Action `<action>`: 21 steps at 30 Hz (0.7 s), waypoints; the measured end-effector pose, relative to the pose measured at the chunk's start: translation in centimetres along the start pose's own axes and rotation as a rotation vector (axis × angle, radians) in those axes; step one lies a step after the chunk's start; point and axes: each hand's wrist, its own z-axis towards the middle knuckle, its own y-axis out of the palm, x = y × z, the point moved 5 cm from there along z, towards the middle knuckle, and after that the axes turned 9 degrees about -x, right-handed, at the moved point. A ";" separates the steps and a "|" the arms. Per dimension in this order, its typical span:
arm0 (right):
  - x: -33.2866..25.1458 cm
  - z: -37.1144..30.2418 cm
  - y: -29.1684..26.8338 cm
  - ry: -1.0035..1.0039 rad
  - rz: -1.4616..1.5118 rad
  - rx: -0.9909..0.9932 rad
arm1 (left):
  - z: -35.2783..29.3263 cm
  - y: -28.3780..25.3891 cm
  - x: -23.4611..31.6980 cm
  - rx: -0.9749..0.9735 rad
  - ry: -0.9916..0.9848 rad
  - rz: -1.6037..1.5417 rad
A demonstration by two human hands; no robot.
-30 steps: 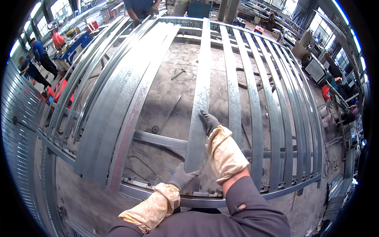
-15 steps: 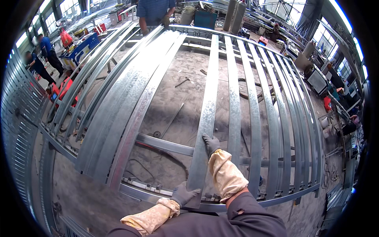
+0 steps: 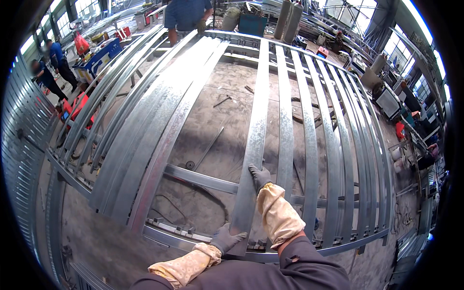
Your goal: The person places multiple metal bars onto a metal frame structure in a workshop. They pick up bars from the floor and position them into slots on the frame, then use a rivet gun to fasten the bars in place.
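Note:
A long, flat galvanized metal slat (image 3: 256, 116) runs away from me across a large metal frame. At its near end, my left hand (image 3: 227, 239), in a grey glove, grips the left edge with the fingers over the top. Farther up, my gloved right hand (image 3: 261, 177) is closed on the right edge; its fingertips are partly hidden. The slat's near end lies over the front rail (image 3: 169, 238), which carries a row of small clips. A crossbar (image 3: 203, 178) passes beneath the slat.
Parallel slats (image 3: 309, 121) lie to the right, and wide strips (image 3: 145, 125) sit close together at left. A person (image 3: 186, 14) in blue stands at the far end, a gloved hand near the bars. A hammer-like tool (image 3: 222, 101) and rod (image 3: 209, 147) lie on the floor.
My hands keep their places on the slat, and the slat has barely shifted. The person at the far end has moved slightly left. The whole view has tilted a little.

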 end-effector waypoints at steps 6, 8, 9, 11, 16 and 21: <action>-0.3 -0.3 0.2 0.037 0.028 -0.057 | 1.1 0.8 -1.1 0.004 -0.038 -0.014; -1.6 -1.1 0.2 -0.081 -0.061 -0.038 | 0.9 0.4 0.6 -0.005 -0.033 -0.058; 1.3 1.5 -1.0 -0.042 -0.065 -0.080 | 1.0 0.2 1.6 -0.003 0.022 -0.071; -0.6 1.0 0.7 0.048 -0.164 -0.152 | 1.4 -0.6 0.3 -0.006 0.086 0.171; 2.8 1.9 -3.1 -0.033 -0.082 -0.064 | -4.8 -6.7 0.6 0.370 0.271 0.292; 4.0 3.2 -2.8 0.011 -0.230 0.005 | -12.9 -8.0 -4.5 0.545 0.059 0.119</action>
